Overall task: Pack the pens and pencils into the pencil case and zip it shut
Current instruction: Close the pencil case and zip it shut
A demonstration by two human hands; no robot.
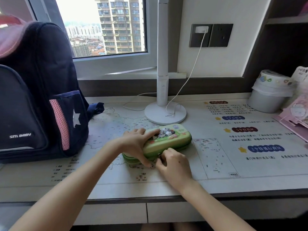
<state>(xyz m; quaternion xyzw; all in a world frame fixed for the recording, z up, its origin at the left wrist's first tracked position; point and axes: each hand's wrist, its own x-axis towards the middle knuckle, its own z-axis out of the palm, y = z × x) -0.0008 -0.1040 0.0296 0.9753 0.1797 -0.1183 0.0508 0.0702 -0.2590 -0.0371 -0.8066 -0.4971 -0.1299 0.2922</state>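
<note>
A green pencil case with a cartoon picture on its lid lies on the desk in front of me, lid down. My left hand rests on the case's left end, fingers spread over the lid and thumb down its front side. My right hand sits at the front edge of the case and pinches the small metal zipper pull about midway along the zip. No pens or pencils are in sight outside the case.
A dark blue backpack with pink mesh stands at the left. A white desk lamp with its cable is right behind the case. A white container and pink booklets sit at the right. A printed mat covers the desk.
</note>
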